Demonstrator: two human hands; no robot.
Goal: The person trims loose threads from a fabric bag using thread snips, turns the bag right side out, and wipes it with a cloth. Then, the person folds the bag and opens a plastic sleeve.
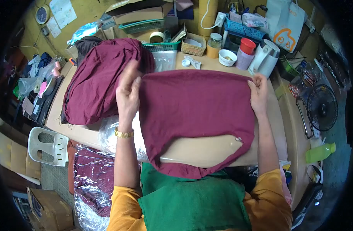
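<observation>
A maroon cloth bag with a looped strap is spread flat in front of me, the strap towards my body. A small metal piece shows where the strap meets its right side. My right hand pinches the bag's upper right corner between thumb and fingers. Along the upper left edge, my left hand is upright with its fingers stretched out, slightly blurred; its thumb is beside the cloth. Left of that hand lies a pile of the same maroon cloth.
Clear plastic lies under the left forearm. Plastic-wrapped maroon cloth is below the table's left front. Along the back stand a basket, a jar, a bowl, a red-lidded cup and a kettle. A fan is at right.
</observation>
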